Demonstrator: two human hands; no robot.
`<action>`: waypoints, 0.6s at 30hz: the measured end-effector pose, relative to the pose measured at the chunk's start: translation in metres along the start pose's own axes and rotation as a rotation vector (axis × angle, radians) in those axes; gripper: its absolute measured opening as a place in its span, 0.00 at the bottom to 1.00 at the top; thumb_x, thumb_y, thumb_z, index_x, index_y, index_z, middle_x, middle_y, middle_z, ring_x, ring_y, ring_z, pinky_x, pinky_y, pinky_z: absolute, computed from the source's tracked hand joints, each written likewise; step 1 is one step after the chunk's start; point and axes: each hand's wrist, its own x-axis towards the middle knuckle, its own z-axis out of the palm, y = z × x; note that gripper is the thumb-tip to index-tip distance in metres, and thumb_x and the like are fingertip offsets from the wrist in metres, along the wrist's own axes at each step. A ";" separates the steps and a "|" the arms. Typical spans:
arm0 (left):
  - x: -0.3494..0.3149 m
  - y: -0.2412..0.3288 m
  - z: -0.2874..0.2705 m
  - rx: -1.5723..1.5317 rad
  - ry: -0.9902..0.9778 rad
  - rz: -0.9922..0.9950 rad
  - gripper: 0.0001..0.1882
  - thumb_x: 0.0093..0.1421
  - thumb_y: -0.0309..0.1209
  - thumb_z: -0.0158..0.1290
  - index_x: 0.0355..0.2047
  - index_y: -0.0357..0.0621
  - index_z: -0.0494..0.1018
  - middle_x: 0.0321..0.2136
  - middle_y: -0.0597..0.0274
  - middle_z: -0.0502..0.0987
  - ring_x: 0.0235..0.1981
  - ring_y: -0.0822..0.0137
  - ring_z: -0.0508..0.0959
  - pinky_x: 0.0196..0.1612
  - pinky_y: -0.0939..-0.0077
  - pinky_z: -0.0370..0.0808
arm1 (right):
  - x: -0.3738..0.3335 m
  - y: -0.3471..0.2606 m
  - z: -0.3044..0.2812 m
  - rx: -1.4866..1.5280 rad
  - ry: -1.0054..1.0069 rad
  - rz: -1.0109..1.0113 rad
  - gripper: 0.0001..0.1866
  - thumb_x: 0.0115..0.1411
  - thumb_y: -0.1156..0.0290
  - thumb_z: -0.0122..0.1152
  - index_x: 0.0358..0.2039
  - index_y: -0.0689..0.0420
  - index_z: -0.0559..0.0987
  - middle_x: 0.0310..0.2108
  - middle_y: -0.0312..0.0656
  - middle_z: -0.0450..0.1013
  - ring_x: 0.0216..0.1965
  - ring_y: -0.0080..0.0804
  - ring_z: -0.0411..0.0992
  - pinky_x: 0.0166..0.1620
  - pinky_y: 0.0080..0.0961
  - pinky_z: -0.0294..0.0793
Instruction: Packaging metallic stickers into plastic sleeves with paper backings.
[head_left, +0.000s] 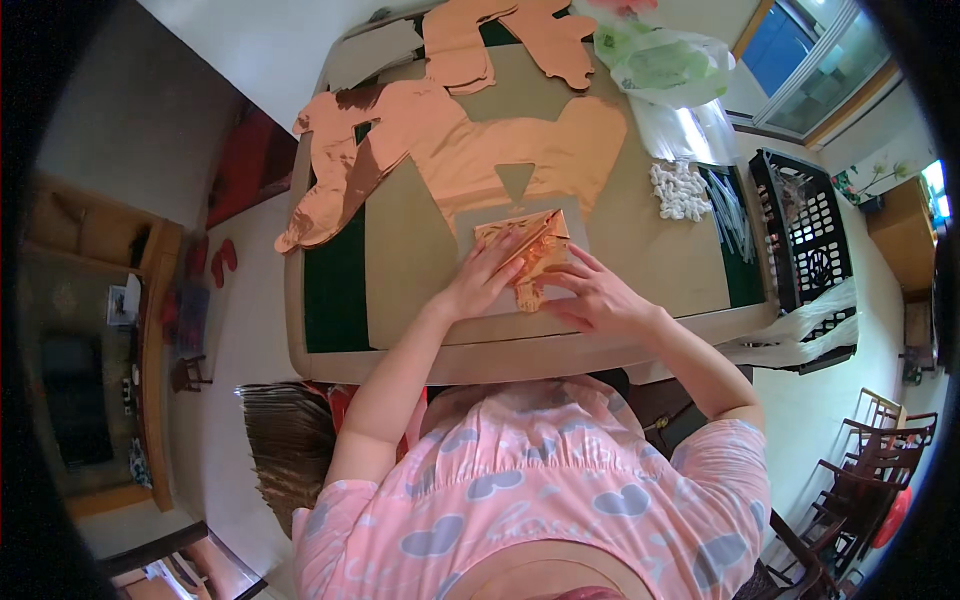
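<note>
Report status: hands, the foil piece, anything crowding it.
Left hand and right hand both pressing flat on the folded copper foil piece. Foil lies on grey card. Large copper foil sheets just beyond; nothing blocking.

Landmark: the folded foil piece (528, 252), lying on the bench (420, 250) near its front edge, on a cardboard sheet (590, 232). Left hand (482, 280) resting on its left side, right hand (592, 292) touching its right side. Behind it, large foil sheet (470, 150) spread across the bench, more foil cut-outs (520, 40) farther back. To its right, heap of small pellets (680, 190), then a bundle of thin sticks (732, 215). Farther right, off the bench edge, perforated crate (805, 240). Behind and right, plastic bags (665, 65).
</note>
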 end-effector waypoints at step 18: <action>0.006 0.002 -0.002 0.021 0.000 0.047 0.32 0.70 0.49 0.32 0.68 0.47 0.50 0.69 0.58 0.51 0.71 0.63 0.45 0.70 0.61 0.36 | 0.017 0.027 0.031 -0.157 0.118 0.164 0.23 0.58 0.71 0.53 0.56 0.59 0.72 0.59 0.43 0.65 0.64 0.38 0.59 0.69 0.49 0.46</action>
